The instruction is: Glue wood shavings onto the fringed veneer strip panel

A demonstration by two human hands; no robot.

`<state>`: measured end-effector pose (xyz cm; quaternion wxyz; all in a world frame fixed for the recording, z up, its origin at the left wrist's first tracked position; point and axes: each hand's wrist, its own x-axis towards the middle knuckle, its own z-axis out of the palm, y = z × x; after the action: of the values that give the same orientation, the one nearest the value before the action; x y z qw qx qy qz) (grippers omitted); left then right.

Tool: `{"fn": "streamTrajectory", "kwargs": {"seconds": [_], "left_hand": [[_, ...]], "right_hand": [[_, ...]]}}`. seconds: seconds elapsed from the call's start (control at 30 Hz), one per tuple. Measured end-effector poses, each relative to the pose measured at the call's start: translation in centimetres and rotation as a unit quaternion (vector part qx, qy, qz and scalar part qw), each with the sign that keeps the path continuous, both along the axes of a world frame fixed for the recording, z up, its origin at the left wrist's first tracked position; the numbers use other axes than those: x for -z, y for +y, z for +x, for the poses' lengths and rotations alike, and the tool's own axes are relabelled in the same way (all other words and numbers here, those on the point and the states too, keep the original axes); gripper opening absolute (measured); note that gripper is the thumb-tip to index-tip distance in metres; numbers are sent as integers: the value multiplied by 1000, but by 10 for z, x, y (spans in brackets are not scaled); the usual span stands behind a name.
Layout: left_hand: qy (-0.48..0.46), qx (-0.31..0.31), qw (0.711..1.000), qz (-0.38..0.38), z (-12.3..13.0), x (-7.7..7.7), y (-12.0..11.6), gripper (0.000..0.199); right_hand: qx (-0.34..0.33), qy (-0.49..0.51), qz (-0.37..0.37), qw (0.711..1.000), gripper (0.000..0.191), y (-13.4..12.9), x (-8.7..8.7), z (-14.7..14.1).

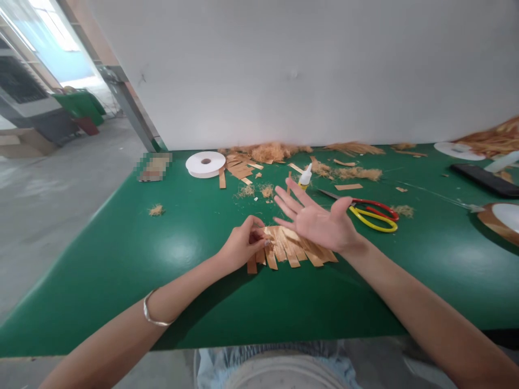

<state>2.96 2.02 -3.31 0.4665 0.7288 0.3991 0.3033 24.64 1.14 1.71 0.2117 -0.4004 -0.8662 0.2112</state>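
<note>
A row of flat tan strips (292,249), laid side by side like a fringe, lies on the green table in front of me. My left hand (242,246) pinches its upper left end between thumb and fingers, and a silver bangle circles that wrist. Over the row's right part, my right hand (318,219) is held palm up with fingers spread and nothing in it. Just behind its fingertips stands a small white glue bottle (305,177) with a pointed nozzle. Scissors (375,215) with one red and one yellow handle lie to the right of that hand.
A white tape roll (205,163), cut tan strips (239,166) and a fibre heap (271,152) lie along the back. A black phone-like object (486,179) and a brown-edged roll (500,221) lie at the right. A white wall (308,70) rises behind the table (121,281).
</note>
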Motion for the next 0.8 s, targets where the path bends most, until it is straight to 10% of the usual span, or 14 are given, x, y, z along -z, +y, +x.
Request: {"fn": "streamTrajectory", "kwargs": {"seconds": [0.17, 0.33, 0.47, 0.63, 0.8], "left_hand": [[12, -3, 1000, 3, 0, -2, 0, 25], [21, -2, 1000, 9, 0, -1, 1, 25], [8, 8, 1000, 6, -1, 0, 1, 24], [-1, 10, 1000, 8, -1, 0, 0, 25], [1, 14, 1000, 13, 0, 0, 1, 24]], "right_hand": [[95, -91, 176, 976, 112, 6, 16, 5], [187, -142, 275, 932, 100, 12, 21, 7], [250, 40, 112, 961, 94, 17, 12, 12], [61, 264, -233, 934, 97, 13, -2, 22], [52, 256, -218, 940, 92, 10, -2, 21]]}}
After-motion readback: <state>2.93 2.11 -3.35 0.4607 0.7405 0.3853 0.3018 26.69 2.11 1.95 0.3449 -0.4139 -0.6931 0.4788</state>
